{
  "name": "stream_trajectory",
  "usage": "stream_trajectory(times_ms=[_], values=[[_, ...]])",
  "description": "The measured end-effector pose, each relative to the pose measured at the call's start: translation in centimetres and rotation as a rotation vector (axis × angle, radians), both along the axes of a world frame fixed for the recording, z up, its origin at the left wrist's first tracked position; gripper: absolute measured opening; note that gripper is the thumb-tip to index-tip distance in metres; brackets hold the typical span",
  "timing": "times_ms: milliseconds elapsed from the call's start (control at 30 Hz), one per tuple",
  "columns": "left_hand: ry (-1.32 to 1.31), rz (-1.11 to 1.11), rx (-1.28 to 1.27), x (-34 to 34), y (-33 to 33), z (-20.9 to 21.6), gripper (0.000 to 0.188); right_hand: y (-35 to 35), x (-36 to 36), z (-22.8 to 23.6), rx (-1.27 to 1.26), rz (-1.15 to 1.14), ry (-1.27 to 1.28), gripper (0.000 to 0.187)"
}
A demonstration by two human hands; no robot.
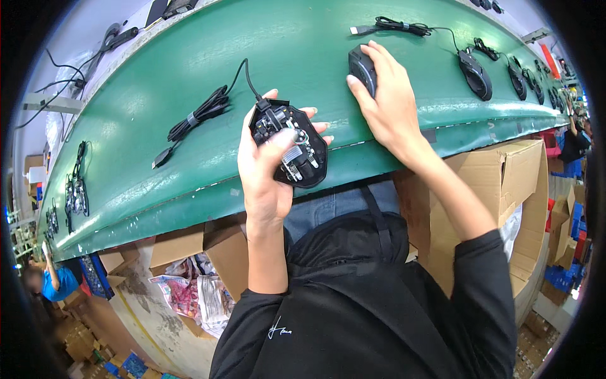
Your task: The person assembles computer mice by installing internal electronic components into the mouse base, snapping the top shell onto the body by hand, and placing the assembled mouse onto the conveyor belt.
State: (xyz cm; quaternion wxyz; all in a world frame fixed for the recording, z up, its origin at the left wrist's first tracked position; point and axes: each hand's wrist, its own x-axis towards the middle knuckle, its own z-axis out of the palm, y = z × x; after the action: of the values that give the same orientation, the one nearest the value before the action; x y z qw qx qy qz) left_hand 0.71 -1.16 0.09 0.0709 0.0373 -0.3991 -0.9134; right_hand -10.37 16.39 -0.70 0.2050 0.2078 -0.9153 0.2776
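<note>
In my left hand [265,158] lies an uncovered computer mouse base [307,155], its circuit board and wiring facing up. My thumb presses across the board while the fingers support it from beneath. Its black cable [201,114] runs from the front end to a tied bundle on the green surface, ending in a USB plug [162,157]. Farther right, my right hand [388,95] is closed around a black mouse cover [362,68] at the green surface. Its underside is hidden, so I cannot tell whether anything is inside.
The green conveyor belt [315,57] curves across the view. Assembled black mice [475,74] with cables line its right side; opened mouse bases [76,194] lie at far left. Cardboard boxes [486,189] stand below the near edge. A person in a blue shirt [58,284] is at far left.
</note>
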Motion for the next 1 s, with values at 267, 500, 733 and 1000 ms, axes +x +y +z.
stream_trajectory(times_ms=[267,500,733,1000], values=[[-0.028,0.052,0.142,-0.5,0.0,-0.9,0.048,-3.3,8.5,3.2,-0.348,0.449,-0.029,0.055],[0.004,0.121,-0.133,0.7,1.3,-0.9,0.043,-4.5,7.9,1.7,-0.271,0.555,-0.070,0.062],[0.055,0.179,-0.001,0.8,2.0,-0.4,0.046,-4.1,7.5,2.0,-0.164,0.639,-0.122,0.074],[0.208,0.171,0.234,0.6,1.6,-0.4,0.058,-4.1,9.8,2.1,-0.574,0.417,-0.449,0.082]])
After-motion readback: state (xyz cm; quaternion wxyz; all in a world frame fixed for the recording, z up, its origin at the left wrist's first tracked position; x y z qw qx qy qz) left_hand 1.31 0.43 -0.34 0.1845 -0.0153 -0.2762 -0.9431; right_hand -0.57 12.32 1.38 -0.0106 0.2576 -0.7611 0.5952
